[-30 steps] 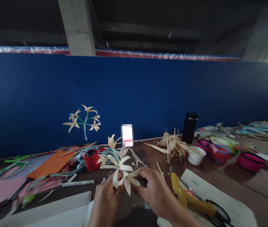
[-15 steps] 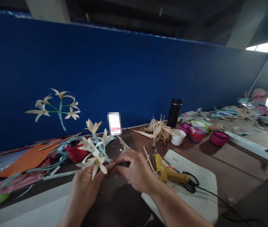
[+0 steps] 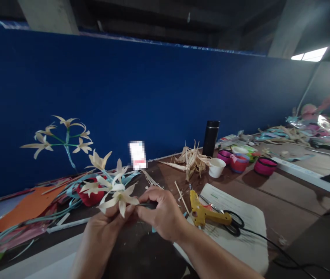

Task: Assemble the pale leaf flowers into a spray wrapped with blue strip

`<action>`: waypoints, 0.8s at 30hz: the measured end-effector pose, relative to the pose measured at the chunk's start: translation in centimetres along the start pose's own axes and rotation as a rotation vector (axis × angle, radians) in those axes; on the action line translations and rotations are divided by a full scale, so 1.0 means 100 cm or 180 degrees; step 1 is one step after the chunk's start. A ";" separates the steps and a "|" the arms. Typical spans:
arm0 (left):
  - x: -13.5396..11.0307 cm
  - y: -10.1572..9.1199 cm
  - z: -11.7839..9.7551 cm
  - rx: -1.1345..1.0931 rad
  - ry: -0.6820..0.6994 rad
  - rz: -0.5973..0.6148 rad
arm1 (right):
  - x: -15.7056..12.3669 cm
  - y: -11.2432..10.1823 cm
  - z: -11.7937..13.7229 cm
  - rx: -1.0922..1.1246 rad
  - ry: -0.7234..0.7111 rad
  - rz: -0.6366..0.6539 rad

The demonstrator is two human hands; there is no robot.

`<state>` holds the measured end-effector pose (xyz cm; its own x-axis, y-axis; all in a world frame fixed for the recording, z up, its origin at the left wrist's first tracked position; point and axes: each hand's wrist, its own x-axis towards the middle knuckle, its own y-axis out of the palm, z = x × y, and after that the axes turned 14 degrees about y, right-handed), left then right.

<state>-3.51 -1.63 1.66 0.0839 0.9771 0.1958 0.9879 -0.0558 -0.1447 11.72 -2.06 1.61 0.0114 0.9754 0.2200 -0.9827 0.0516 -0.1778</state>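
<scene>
A spray of cream artificial flowers (image 3: 121,198) leans to the left over my left hand (image 3: 108,224). That hand is closed, pinching the spray's stem low down under the blooms. Right beside it, my right hand (image 3: 163,213) is closed too, thumb and forefinger pressed together on the stem end, where a thin dark piece shows between the fingers. Light blue wrapping is visible among the petals, but most of the stem is hidden by the fingers. Against the blue partition stands a finished-looking flower spray (image 3: 67,141) with a blue-wrapped stem.
A yellow glue gun (image 3: 208,213) and black-handled scissors (image 3: 234,223) lie on a paper sheet (image 3: 250,232). Behind are dried husks (image 3: 194,161), a white cup (image 3: 217,167), a black bottle (image 3: 211,137) and a power strip (image 3: 307,174). Orange paper (image 3: 22,207) and blue strips lie left.
The flower spray has tipped lower and to the left in my hands, its front bloom now facing me. Both hands stay close together at the stem. The view has shifted slightly.
</scene>
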 end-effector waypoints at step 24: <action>-0.002 0.004 -0.012 0.1444 0.0371 -0.0412 | 0.003 -0.017 0.005 -0.0451 0.0477 0.0042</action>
<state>-3.01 -2.14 2.75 0.0038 0.9391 0.3437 0.8369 0.1851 -0.5151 13.28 -2.00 2.49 0.0365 0.9966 0.0735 -0.9473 0.0579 -0.3151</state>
